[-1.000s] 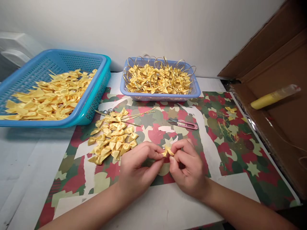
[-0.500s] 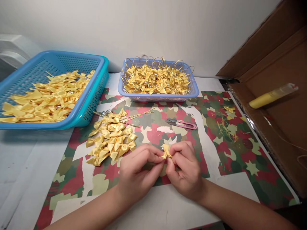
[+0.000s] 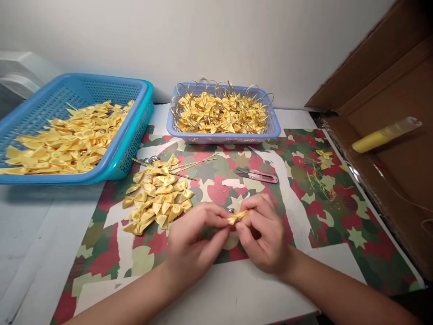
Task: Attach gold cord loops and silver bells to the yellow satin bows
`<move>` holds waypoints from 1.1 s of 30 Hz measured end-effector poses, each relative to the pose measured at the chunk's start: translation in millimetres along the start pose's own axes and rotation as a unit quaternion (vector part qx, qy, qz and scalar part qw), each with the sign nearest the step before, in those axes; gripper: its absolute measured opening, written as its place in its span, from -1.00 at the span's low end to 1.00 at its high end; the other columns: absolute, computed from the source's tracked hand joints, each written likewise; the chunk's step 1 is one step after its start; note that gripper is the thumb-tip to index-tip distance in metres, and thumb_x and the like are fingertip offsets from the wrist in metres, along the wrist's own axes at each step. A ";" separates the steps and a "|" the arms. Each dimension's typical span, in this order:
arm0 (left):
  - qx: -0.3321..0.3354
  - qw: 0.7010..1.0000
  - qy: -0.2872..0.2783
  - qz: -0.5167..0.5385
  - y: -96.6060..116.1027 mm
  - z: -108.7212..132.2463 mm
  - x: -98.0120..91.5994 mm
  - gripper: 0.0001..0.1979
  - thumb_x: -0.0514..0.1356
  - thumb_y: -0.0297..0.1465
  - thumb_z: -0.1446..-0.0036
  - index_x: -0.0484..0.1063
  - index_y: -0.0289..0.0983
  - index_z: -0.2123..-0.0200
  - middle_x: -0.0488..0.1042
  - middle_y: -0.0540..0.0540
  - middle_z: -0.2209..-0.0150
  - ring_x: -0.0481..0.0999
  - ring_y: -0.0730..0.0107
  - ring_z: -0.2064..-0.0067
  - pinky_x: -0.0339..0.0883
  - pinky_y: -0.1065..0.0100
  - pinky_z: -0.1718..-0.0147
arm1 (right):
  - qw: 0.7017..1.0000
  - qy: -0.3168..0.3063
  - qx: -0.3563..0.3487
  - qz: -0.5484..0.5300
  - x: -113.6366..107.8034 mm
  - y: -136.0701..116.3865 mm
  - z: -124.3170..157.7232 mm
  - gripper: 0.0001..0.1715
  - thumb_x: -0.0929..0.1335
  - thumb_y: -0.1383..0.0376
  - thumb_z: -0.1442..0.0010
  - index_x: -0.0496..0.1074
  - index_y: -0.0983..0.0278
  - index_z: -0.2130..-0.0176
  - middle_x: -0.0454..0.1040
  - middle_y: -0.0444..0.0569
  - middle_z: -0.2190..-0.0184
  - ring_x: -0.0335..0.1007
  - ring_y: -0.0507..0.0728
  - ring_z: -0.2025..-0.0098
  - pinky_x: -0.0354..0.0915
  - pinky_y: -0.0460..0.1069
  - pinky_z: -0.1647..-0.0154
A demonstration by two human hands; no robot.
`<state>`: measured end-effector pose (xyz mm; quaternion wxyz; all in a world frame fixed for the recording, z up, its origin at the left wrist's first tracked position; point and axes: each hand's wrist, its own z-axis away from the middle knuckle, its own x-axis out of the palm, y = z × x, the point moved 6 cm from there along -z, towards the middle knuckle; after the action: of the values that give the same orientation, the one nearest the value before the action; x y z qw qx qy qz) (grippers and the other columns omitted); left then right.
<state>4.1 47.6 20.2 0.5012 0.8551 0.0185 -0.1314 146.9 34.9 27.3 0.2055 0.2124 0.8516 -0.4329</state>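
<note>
A small yellow ribbon bow [image 3: 237,217] is pinched between my two hands at the front middle of the table. My left hand [image 3: 199,241] grips its left end with thumb and forefinger. At its right end, my right hand [image 3: 265,234] holds it with closed fingers. A silvery bell [image 3: 231,211] shows just behind the bow. To the left of my left hand lies a pile of yellow bows [image 3: 158,194], with gold cords [image 3: 194,163] and silvery bells [image 3: 150,159] at its far side.
Thread snips [image 3: 257,175] with pink handles lie beyond my hands. A blue basket [image 3: 223,137] of bows with gold loops stands at the back. Another blue basket [image 3: 111,174] of bows is on the left. Thread scraps [image 3: 321,185] and a cardboard box [image 3: 382,180] are on the right.
The bow has turned from upright to a flatter, slanted position between my fingers. The bell behind it now shows more clearly. My right hand's fingers have shifted slightly.
</note>
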 end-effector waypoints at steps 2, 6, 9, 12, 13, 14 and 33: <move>-0.028 0.999 0.012 0.015 -6.8 0.1 -2.4 -0.78 0.22 -0.68 -0.03 0.40 -0.24 0.36 0.52 -0.04 0.36 0.55 0.41 0.33 0.46 0.40 0.39 | 0.999 -0.025 -0.006 -0.039 -1.6 1.7 -3.0 -0.89 0.29 0.35 -0.12 0.26 0.25 0.44 0.36 -0.05 0.37 0.27 0.12 0.33 0.17 0.09 0.30; -0.048 0.998 0.031 0.027 -10.4 -0.3 -4.5 -0.79 0.21 -0.68 -0.03 0.39 -0.24 0.38 0.51 -0.03 0.37 0.55 0.40 0.32 0.46 0.39 0.37 | 0.995 -0.038 -0.031 -0.089 -5.0 5.7 -7.8 -0.91 0.35 0.30 -0.18 0.30 0.23 0.34 0.43 -0.05 0.36 0.32 0.12 0.34 0.21 0.10 0.27; -0.039 0.999 0.026 0.028 -5.6 -0.8 -2.4 -0.79 0.22 -0.68 -0.02 0.38 -0.25 0.40 0.52 -0.04 0.39 0.56 0.41 0.34 0.46 0.41 0.39 | 0.992 -0.025 -0.040 -0.114 -3.9 9.9 -6.9 -0.82 0.41 0.21 -0.21 0.32 0.20 0.30 0.47 -0.08 0.40 0.34 0.11 0.35 0.27 0.08 0.26; -0.009 0.999 -0.003 0.031 1.7 -1.5 2.4 -0.79 0.23 -0.68 0.00 0.39 -0.26 0.40 0.55 -0.06 0.39 0.58 0.42 0.38 0.46 0.43 0.41 | 0.990 -0.008 -0.003 -0.143 -2.2 16.7 -4.1 -0.73 0.43 0.10 -0.18 0.32 0.18 0.30 0.45 -0.12 0.45 0.34 0.11 0.36 0.31 0.05 0.29; 0.000 1.000 -0.010 0.029 3.2 -1.8 3.2 -0.79 0.23 -0.68 0.00 0.39 -0.26 0.40 0.56 -0.07 0.39 0.58 0.41 0.38 0.47 0.43 0.41 | 0.988 -0.012 0.024 -0.152 -1.4 19.9 -3.6 -0.70 0.42 0.05 -0.18 0.33 0.19 0.30 0.44 -0.11 0.45 0.33 0.11 0.37 0.31 0.04 0.33; 0.008 1.000 -0.013 0.024 4.1 -2.4 3.3 -0.79 0.23 -0.68 0.00 0.39 -0.26 0.40 0.57 -0.08 0.39 0.59 0.40 0.38 0.47 0.43 0.41 | 0.985 -0.020 0.059 -0.159 -0.4 23.3 -3.4 -0.66 0.38 -0.01 -0.20 0.34 0.20 0.31 0.42 -0.09 0.45 0.32 0.10 0.38 0.30 0.02 0.38; 0.292 0.939 -0.087 -0.157 23.1 1.6 11.0 -0.83 0.17 -0.68 -0.12 0.40 -0.33 0.28 0.56 -0.19 0.37 0.52 0.31 0.38 0.41 0.31 0.40 | 0.949 -0.189 0.195 -0.160 2.3 21.8 -11.7 -0.78 0.29 0.34 -0.25 0.51 0.24 0.36 0.56 -0.06 0.39 0.47 0.10 0.30 0.37 0.00 0.27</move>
<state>18.2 33.7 36.5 0.2016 0.9353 0.0697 -0.2823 154.9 56.6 18.2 0.2459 0.0236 0.7190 -0.6496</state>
